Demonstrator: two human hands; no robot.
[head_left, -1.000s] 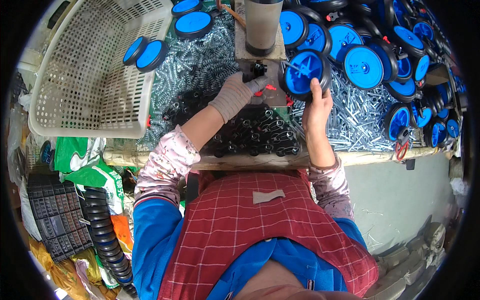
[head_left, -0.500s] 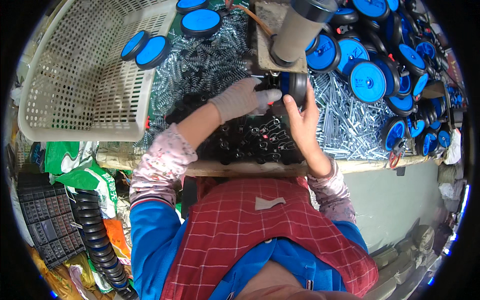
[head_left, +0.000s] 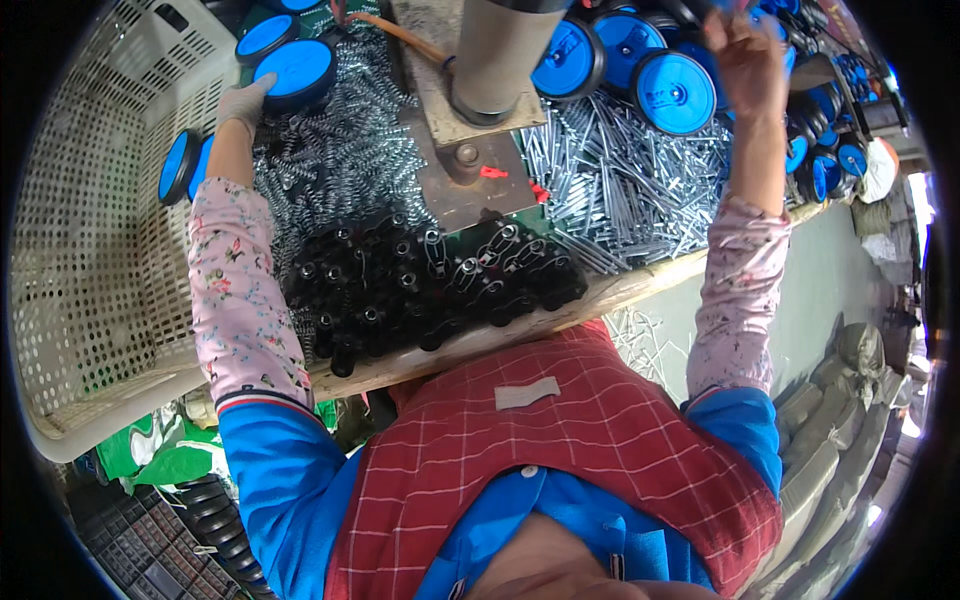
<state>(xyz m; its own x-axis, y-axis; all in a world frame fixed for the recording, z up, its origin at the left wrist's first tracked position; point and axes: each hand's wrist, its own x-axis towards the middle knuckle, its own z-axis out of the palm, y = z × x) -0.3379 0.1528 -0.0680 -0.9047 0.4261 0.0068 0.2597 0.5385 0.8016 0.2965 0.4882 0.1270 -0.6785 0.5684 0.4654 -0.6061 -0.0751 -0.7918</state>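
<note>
My left hand (head_left: 243, 105), in a pale glove, is at the upper left beside the basket. Its thumb lies on the near-left edge of a black-rimmed blue wheel (head_left: 295, 68); the other fingers are mostly hidden. At the upper right, my bare right hand (head_left: 745, 60) is raised over heaped blue wheels. Motion smears its fingers, so any hold there is unclear. Between the hands stands a press-like device with a thick grey cylinder (head_left: 510, 55). On the metal plate (head_left: 455, 200) below it are a round metal stud (head_left: 466, 155) and a small red piece (head_left: 493, 172).
A white perforated basket (head_left: 105, 225) stands at left. Springs (head_left: 345, 150) are heaped beside it. Black clip-like parts (head_left: 430, 285) line the table's front edge (head_left: 600, 297). Long metal pins (head_left: 640, 185) lie right of the plate, below more blue wheels (head_left: 675, 92).
My hands have parted from the wheel under the cylinder, left hand leftward, right hand toward the wheel heap. That wheel has left the plate. The whole view has turned and shifted.
</note>
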